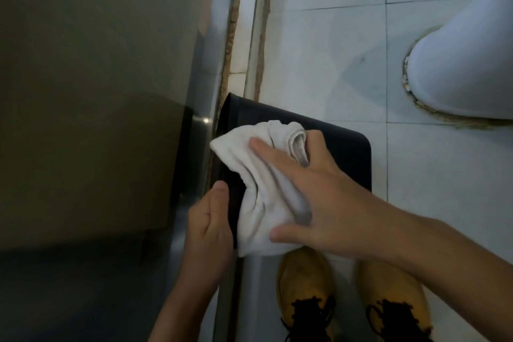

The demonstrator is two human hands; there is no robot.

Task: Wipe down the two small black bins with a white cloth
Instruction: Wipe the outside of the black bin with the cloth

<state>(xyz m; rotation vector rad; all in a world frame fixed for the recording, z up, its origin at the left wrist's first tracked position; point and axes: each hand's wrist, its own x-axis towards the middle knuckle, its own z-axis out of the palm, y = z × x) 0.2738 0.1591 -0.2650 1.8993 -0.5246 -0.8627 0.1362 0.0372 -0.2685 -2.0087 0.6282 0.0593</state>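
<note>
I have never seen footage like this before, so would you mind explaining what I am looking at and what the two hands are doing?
There is no machine here. A person wears a camera on the head, so this single picture looks down at their own arms and yellow lace-up shoes on a pale tiled floor. The right hand presses a crumpled white cloth flat against the top of a small black bin. The left hand grips the bin's near edge, seemingly to steady it. A white ceramic base, perhaps a toilet, stands at the upper right. Only one bin is visible.
</note>
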